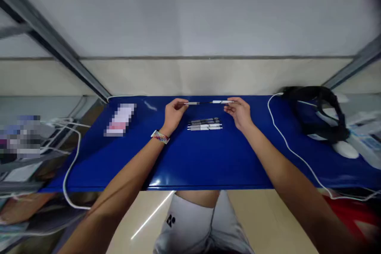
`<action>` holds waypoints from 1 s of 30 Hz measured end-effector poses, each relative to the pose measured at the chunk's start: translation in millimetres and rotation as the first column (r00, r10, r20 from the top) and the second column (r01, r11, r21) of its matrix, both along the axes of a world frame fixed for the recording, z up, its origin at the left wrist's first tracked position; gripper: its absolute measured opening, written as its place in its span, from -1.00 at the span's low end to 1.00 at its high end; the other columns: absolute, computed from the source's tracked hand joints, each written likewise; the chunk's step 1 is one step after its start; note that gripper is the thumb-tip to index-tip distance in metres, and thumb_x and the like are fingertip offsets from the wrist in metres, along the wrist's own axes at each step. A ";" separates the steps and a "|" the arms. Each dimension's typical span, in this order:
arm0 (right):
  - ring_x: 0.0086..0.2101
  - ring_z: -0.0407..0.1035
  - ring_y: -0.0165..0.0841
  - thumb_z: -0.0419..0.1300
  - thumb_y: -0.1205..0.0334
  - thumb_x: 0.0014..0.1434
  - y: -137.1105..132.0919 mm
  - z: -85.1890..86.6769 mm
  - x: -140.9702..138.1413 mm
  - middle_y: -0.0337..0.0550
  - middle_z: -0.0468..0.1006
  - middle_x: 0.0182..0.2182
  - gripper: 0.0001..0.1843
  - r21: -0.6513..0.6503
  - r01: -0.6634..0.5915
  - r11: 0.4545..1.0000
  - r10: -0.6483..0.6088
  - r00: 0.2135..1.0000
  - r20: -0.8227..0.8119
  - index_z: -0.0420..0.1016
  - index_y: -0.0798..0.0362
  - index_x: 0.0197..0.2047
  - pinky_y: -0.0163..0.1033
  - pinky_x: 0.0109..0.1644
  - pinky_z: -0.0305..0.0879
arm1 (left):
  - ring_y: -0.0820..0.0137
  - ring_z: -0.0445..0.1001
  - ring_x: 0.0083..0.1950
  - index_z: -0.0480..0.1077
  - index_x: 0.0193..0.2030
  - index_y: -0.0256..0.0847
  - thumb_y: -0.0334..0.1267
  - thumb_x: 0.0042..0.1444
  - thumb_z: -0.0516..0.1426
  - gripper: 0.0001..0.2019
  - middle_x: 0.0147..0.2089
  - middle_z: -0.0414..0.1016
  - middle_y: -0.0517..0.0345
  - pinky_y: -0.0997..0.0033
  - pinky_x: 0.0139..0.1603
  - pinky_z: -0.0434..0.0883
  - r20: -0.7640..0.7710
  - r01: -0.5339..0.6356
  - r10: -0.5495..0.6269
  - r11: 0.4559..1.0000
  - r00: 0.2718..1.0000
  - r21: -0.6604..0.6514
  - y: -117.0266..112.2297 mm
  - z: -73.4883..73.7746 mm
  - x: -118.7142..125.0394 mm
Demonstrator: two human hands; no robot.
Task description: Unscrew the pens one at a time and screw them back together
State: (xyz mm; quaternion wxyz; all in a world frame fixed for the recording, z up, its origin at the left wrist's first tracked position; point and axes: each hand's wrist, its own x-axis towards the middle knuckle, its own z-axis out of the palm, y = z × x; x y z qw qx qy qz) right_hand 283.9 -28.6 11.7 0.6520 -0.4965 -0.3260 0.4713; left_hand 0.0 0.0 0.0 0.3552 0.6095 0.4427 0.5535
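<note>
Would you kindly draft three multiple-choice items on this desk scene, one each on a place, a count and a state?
1. Where do the spare pens lie?
A. On the blue mat between the two hands
B. Beside the black headset
C. On the floor

2. How many pens lie in that row?
A. One
B. Four
C. Nine

3. How is the pen above the row held?
A. Flat on the mat, untouched
B. In the left hand alone
C. Level, each hand pinching one end

Answers:
1. A: the row rests on the blue mat, between the left hand and the right hand, far from the black headset at the right.
2. B: four pens can be counted, side by side.
3. C: fingers of both hands close on opposite ends, the pen raised and level.
</note>
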 end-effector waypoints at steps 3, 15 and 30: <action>-0.38 0.56 -0.35 0.38 0.31 0.00 0.6 -2.2 0.8 -0.29 0.57 -0.49 -0.84 0.006 -0.003 1.000 0.003 1.000 0.016 0.62 -0.02 -0.27 -0.20 -0.17 0.56 | 0.26 0.66 -0.08 0.65 -0.13 -0.19 -0.22 0.15 0.36 -0.83 -0.12 0.74 0.06 0.21 0.09 0.57 0.006 -0.003 0.003 1.000 1.000 -0.005 0.6 -2.2 -0.1; -0.30 0.61 -0.26 0.46 0.19 0.03 -2.8 -3.8 -3.9 -0.22 0.62 -0.41 -0.79 0.028 -0.143 0.989 0.140 0.985 0.103 0.65 -0.03 -0.22 -0.08 -0.06 0.59 | 0.27 0.65 -0.19 0.71 -0.10 -0.19 -0.11 0.17 0.41 -0.76 -0.20 0.74 0.04 0.24 -0.06 0.57 -0.031 0.089 -0.090 0.995 0.995 -0.033 -7.0 2.3 3.9; -0.27 0.66 -0.20 0.62 -0.04 -0.04 -6.3 -3.1 -9.0 -0.16 0.72 -0.34 -0.60 0.105 -0.319 0.942 0.296 0.936 0.188 0.73 -0.05 -0.18 -0.02 -0.04 0.62 | 0.36 0.46 -0.38 0.50 -0.43 -0.19 0.15 0.43 0.15 -0.48 -0.45 0.53 0.14 0.33 -0.22 0.37 -0.198 0.079 -0.078 0.997 0.977 0.002 -9.7 10.2 2.7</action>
